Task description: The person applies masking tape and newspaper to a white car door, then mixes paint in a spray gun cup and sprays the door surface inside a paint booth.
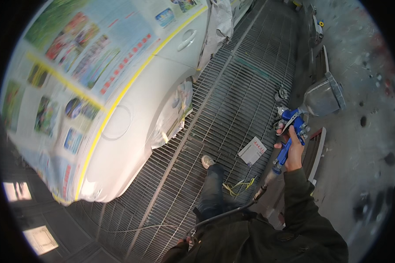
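My right hand (295, 152) is closed round the handle of a blue spray gun (292, 120), fingers near its trigger. A cloudy cup (322, 100) is fitted to the gun and tilts to the right. From the bottom of the handle a dark air hose (224, 213) runs down and left across my body. Low in the picture, my left hand (184, 240) is closed on that hose, partly hidden by my sleeve. At the left stands a white car body panel (131, 131), apart from the gun. Printed masking paper (81, 48), edged by yellow tape (118, 100), covers the car above it.
Metal floor grating (232, 105) runs between the car and the stained wall (355, 144) at right. A printed sheet (252, 151) and a yellow strap (240, 187) lie near my shoe (207, 161). Paper covers the wheel opening (175, 109). A thin pale hose (138, 229) crosses the grating.
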A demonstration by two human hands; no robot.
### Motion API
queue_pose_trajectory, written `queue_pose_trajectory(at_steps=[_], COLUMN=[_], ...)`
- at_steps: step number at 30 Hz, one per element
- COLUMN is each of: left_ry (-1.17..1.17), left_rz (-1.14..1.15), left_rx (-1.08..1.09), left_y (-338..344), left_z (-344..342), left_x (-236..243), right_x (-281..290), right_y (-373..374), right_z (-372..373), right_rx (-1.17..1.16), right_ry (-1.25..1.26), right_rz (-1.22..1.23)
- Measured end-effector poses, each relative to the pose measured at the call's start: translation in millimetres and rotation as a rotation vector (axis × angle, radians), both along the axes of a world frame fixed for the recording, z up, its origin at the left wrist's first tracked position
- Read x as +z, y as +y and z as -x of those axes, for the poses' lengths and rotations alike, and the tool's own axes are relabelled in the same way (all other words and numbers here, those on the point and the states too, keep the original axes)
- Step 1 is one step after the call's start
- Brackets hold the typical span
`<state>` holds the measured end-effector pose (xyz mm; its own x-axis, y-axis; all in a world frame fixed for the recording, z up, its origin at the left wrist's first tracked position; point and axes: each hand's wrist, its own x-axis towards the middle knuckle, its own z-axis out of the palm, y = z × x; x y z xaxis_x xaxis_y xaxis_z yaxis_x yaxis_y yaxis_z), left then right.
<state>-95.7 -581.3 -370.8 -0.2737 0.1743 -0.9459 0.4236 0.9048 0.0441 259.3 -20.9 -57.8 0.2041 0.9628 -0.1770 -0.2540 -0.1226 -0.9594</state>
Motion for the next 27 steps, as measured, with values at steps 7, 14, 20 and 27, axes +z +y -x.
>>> queue_pose_trajectory(at_steps=[7,14,20,27], left_ry=[0.219,0.350,0.536,0.776], left_rz=[0.021,0.042,0.081,-0.141], left_rx=[0.086,0.040,0.207,0.332], left_y=[166,299,420,543], left_z=[-6,-23,-54,-47], left_x=[-24,-136,-305,-428], right_x=[-88,-254,-444,-613], right_y=[171,329,456,528], right_z=[-20,-14,-17,-54], right_rx=[-0.120,-0.122,-0.030,0.059], right_ry=[0.032,0.109,0.126,0.221], right_rz=[0.041,0.026,0.017,0.012])
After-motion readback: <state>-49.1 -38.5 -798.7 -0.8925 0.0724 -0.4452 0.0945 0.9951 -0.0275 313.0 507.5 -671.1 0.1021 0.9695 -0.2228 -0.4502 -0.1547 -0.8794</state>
